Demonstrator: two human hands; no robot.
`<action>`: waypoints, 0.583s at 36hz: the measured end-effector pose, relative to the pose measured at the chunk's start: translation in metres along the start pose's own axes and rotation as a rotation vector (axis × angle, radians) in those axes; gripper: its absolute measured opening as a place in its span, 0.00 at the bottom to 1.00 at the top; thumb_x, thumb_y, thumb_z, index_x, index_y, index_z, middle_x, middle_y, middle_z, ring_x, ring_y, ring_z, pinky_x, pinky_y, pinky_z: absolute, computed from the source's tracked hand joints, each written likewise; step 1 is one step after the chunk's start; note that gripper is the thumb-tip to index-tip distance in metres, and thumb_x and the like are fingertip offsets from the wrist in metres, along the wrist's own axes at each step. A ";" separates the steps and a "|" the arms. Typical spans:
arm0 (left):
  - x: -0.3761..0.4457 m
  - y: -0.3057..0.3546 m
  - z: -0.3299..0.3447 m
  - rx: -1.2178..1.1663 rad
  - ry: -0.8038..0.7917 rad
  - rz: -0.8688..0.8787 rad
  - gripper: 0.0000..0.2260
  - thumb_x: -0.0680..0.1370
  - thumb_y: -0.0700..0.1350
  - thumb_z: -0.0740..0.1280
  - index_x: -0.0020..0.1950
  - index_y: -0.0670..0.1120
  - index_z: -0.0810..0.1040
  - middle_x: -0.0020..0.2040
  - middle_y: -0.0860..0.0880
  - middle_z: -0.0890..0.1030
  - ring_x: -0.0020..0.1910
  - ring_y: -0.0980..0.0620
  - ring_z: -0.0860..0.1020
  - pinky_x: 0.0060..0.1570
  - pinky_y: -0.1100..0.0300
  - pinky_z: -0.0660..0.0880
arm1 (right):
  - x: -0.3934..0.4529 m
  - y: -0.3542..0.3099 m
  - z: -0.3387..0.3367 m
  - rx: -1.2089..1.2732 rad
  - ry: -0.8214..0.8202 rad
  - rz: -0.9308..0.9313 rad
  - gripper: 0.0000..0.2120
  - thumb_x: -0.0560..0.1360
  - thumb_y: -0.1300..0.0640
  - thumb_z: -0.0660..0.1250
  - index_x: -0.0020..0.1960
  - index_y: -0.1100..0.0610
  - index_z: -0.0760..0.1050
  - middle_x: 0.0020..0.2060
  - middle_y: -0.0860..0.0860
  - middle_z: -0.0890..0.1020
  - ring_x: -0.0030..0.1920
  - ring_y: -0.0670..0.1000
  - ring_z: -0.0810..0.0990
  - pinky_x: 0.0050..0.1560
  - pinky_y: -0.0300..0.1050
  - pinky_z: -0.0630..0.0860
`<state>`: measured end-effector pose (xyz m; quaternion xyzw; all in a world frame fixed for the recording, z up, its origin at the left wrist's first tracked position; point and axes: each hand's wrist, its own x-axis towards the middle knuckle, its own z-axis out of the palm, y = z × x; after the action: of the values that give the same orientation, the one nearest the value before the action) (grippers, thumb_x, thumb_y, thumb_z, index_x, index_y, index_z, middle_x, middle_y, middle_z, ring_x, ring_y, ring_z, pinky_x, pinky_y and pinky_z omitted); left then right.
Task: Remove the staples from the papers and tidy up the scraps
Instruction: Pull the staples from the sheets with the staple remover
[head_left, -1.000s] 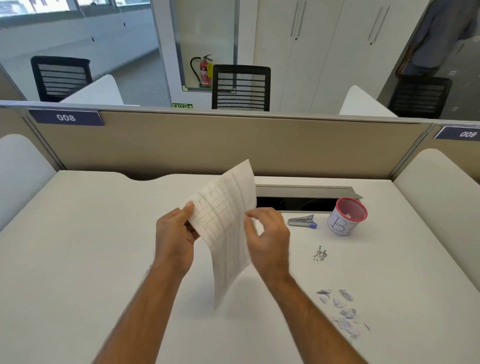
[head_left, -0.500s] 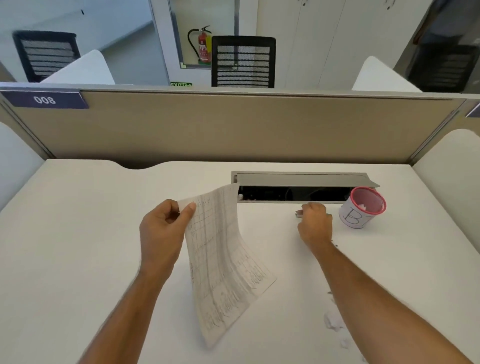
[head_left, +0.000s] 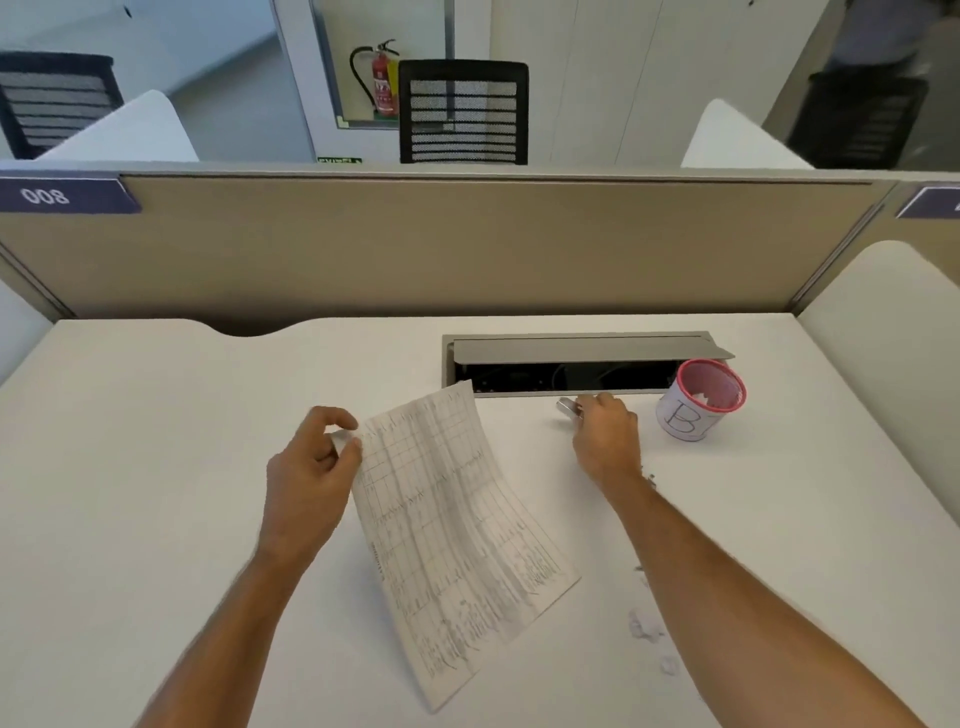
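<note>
My left hand (head_left: 311, 467) pinches the top left corner of the gridded papers (head_left: 452, 525), whose lower edge rests on the white desk (head_left: 156, 467). My right hand (head_left: 605, 439) is closed over the metal staple remover (head_left: 567, 407) by the cable slot; only the tool's silver tip shows. A small heap of pulled staples (head_left: 649, 480) peeks out beside my right wrist. Torn paper scraps (head_left: 644, 626) lie on the desk under my right forearm, partly hidden by it.
A pink-rimmed cup marked "B" (head_left: 696, 410) stands right of my right hand, with paper bits inside. An open cable slot with a raised grey lid (head_left: 571, 364) runs behind it. A beige partition (head_left: 467, 244) closes the far edge.
My right hand let go of the papers and reached right to the staple remover, closing on it. My left hand lowered the papers until their bottom edge touched the desk.
</note>
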<state>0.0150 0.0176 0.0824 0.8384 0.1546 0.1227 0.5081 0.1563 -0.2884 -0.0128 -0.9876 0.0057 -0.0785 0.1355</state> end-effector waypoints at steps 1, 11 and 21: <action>0.001 0.000 -0.001 0.024 -0.037 0.008 0.07 0.82 0.38 0.65 0.48 0.48 0.80 0.33 0.55 0.82 0.31 0.58 0.78 0.34 0.66 0.74 | -0.004 -0.004 -0.003 0.065 0.003 0.012 0.11 0.78 0.65 0.65 0.59 0.61 0.79 0.53 0.57 0.80 0.53 0.60 0.77 0.54 0.53 0.73; -0.009 0.041 -0.015 0.232 -0.435 0.093 0.18 0.82 0.32 0.59 0.61 0.45 0.85 0.58 0.50 0.85 0.56 0.51 0.84 0.60 0.58 0.81 | -0.051 -0.055 -0.063 1.057 -0.142 0.336 0.13 0.83 0.59 0.63 0.67 0.56 0.74 0.50 0.55 0.83 0.47 0.52 0.82 0.47 0.46 0.81; -0.019 0.060 -0.033 0.319 -0.416 0.374 0.09 0.75 0.41 0.77 0.48 0.56 0.87 0.44 0.57 0.84 0.44 0.56 0.79 0.46 0.61 0.77 | -0.090 -0.089 -0.117 1.459 -0.402 0.317 0.10 0.84 0.58 0.60 0.62 0.60 0.75 0.51 0.58 0.82 0.52 0.55 0.83 0.59 0.57 0.81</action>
<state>-0.0062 0.0110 0.1500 0.9284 -0.0919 0.0141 0.3598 0.0479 -0.2305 0.1084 -0.6311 0.0691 0.1389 0.7600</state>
